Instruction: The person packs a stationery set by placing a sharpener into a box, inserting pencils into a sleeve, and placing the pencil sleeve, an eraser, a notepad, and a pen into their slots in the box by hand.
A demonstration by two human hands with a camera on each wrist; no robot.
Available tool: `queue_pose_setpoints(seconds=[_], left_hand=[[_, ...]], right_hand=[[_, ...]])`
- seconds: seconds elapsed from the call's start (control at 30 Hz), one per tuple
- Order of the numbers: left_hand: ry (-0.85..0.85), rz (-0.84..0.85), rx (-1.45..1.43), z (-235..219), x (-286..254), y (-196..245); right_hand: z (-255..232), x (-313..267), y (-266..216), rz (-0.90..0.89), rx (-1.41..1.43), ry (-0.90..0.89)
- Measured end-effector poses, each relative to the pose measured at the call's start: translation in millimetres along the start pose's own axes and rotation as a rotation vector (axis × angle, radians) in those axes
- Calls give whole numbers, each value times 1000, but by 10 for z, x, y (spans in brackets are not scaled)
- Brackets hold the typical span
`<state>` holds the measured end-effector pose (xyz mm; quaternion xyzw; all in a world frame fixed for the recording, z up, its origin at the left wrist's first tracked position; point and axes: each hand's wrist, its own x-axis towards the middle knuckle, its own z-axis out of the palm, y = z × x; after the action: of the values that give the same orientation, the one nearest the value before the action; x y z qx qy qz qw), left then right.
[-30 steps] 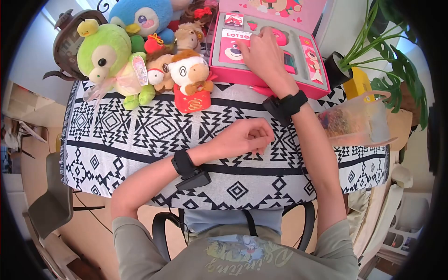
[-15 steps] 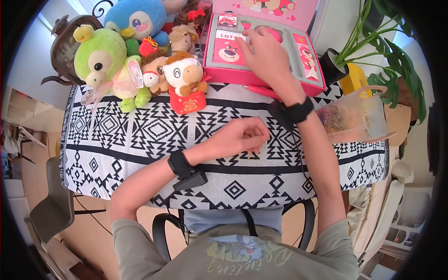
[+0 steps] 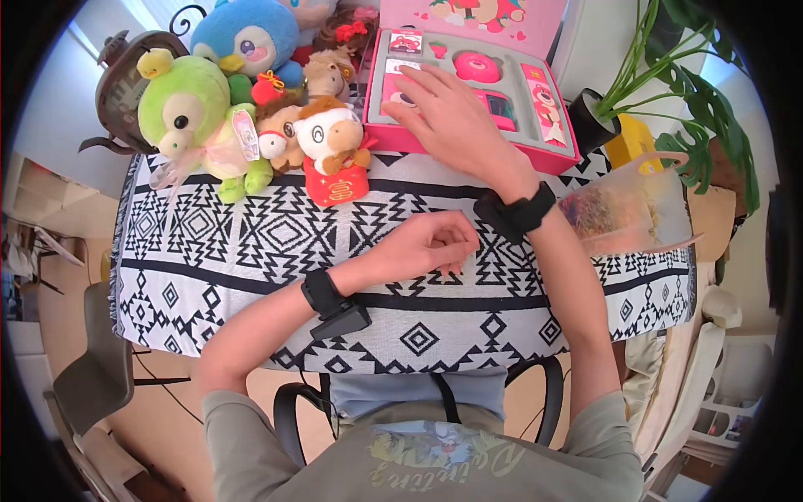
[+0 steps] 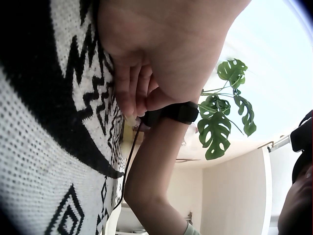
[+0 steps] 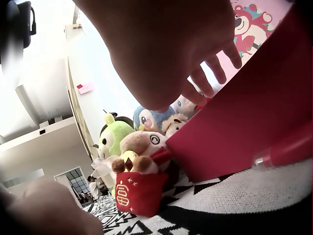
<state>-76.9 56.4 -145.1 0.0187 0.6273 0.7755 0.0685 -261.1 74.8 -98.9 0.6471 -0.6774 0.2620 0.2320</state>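
Note:
In the head view the right hand (image 3: 458, 125) reaches over the open pink box (image 3: 468, 140), fingers spread above the bear-printed notebook (image 3: 393, 87); whether they touch it cannot be told. Grey compartments hold a round pink item (image 3: 478, 67), a small box (image 3: 406, 41) and a long bear-printed pack (image 3: 544, 105). From the right wrist view, the right hand (image 5: 171, 54) has its fingers extended over the box's side (image 5: 244, 112). The left hand (image 3: 429, 245) rests on the patterned cloth, loosely curled and holding nothing; its fingers (image 4: 132, 90) hang loose in the left wrist view.
Plush toys, among them a green one (image 3: 188, 105), a blue one (image 3: 251, 38) and a horse with a red pouch (image 3: 336, 182), stand left of the box. On the right are a potted plant (image 3: 595, 117) and a translucent bag (image 3: 623, 213). A pink pen-like item (image 5: 288, 149) lies beside the box.
The right hand has moved back toward the person and left, off the round pink item, with its fingers now spread over the notebook. The left hand has hardly moved.

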Motion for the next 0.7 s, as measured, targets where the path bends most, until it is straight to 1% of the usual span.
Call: queue_pose_setpoints(seconds=[0.03, 0.1, 0.13, 0.2, 0.3, 0.43, 0.5, 0.53, 0.6, 0.63, 0.7], left_hand=[[-5, 2, 1, -2, -1, -3], [-7, -3, 4, -3, 2, -14], [-11, -5, -1, 0, 1, -10], [-13, -9, -7, -5, -2, -14], [-16, 9, 4, -9, -5, -39], [-20, 7, 21, -3, -6, -14], [-21, 2, 29, -2, -6, -12], [-21, 7, 34, -3, -3, -19], [-25, 11, 42, -7, -1, -21], [-21, 7, 43, -3, -1, -22], [-18, 3, 41, -1, -5, -28]], right_hand=[[89, 22, 49, 0, 1, 3], [210, 70, 141, -8, 36, -81], [199, 94, 140, -9, 33, -81], [188, 131, 129, 49, 45, -256], [305, 102, 214, 49, 61, -229], [209, 120, 127, 60, 24, -250], [212, 112, 102, 27, -74, -225], [213, 90, 109, 29, -77, -224], [218, 48, 124, -65, -149, -53], [137, 42, 87, -63, -151, -54], [-185, 18, -97, -51, -36, 63]])
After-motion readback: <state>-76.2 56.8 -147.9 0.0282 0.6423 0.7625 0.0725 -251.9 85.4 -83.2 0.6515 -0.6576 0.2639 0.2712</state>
